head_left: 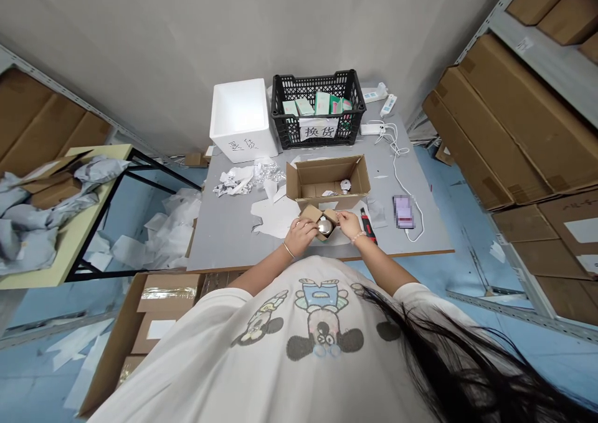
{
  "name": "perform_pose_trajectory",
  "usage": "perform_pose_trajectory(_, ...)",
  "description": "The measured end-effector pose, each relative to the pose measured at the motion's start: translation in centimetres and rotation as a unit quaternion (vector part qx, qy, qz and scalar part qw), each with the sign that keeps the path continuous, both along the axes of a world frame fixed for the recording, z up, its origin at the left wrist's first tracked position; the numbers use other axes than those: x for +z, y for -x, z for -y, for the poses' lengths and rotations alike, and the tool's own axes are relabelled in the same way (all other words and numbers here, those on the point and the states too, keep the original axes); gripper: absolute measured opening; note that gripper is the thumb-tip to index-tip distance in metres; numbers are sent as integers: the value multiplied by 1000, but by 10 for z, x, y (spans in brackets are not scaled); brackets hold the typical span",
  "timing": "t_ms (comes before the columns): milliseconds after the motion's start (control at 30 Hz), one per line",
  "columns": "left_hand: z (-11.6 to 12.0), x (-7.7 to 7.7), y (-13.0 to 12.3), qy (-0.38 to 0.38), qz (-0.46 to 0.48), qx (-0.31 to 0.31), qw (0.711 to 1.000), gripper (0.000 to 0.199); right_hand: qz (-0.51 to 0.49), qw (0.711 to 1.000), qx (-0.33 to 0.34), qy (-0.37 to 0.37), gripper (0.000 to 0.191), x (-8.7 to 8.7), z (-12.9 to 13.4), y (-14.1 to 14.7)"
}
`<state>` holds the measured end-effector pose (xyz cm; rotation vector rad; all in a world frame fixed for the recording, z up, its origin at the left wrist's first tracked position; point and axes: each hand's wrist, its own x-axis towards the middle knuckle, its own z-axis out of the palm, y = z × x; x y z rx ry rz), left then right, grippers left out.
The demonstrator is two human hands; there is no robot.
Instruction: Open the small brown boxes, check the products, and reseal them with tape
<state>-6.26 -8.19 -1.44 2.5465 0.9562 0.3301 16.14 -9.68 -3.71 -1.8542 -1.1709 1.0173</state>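
Near the table's front edge, my left hand grips the left side of a small open cardboard box. Inside that box shows a round, shiny silvery object. On the other side, my right hand has its fingers closed on the box's right flap. Just behind stands a larger open cardboard box with crumpled white paper in it. A red and black utility knife lies right beside my right hand. White paper sheets are spread to the left of my left hand.
Along the back of the table stand a white foam box and a black crate holding green and white packets. Crumpled wrapping lies at left. A phone on a white cable and power strips are at right.
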Motion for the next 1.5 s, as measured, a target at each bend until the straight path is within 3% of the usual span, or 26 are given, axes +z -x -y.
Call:
perform_pose_trajectory(133, 1, -12, 12, -76, 21, -39, 996, 21, -61, 996, -59, 29, 42, -7, 8, 6)
perform_pose_trajectory(233, 7, -18, 18, -117, 40, -62, 990, 12, 37, 999, -33, -3, 43, 4, 14, 8)
perform_pose_trajectory(300, 10, -19, 19, -114, 55, -68, 990, 11, 155, 986, 5, -62, 40, 20, 18, 9)
perform_pose_trajectory(367, 10, -18, 16, -87, 79, -55, 992, 13, 268, 953, 76, -120, 40, 40, 21, 11)
perform_pose_trajectory(467, 5, -17, 3, -24, 116, 15, 993, 11, 368, 893, 211, -148, 29, 64, 23, 18)
perform_pose_trajectory(533, 2, -17, -7, 10, 134, 74, 988, 12, 398, 869, 261, -132, 24, 70, 21, 23)
perform_pose_trajectory(600, 1, -16, -17, 23, 148, 104, 983, 27, 415, 861, 277, -94, 32, 70, 18, 27)
perform_pose_trajectory(733, 6, -18, -28, 27, 147, 76, 986, 69, 425, 855, 297, -18, 60, 64, 6, 30)
perform_pose_trajectory(867, 12, -24, -31, 78, 98, 73, 990, 105, 433, 841, 324, 17, 66, 63, -4, 33)
perform_pose_trajectory(933, 13, -28, -33, 101, 88, 95, 986, 112, 438, 835, 330, 38, 67, 63, -6, 39)
perform_pose_trajectory(1033, 12, -33, -36, 129, 98, 136, 977, 109, 452, 832, 318, 47, 68, 62, -5, 48)
perform_pose_trajectory(1167, 13, -34, -38, 151, 129, 155, 968, 102, 431, 848, 308, -3, 59, 59, -3, 48)
perform_pose_trajectory(1300, 17, -30, -38, 150, 158, 157, 963, 98, 386, 862, 320, -68, 57, 56, 2, 31)
perform_pose_trajectory(1500, 19, -28, -33, 156, 193, 147, 957, 89, 345, 883, 277, -155, 56, 65, 21, 22)
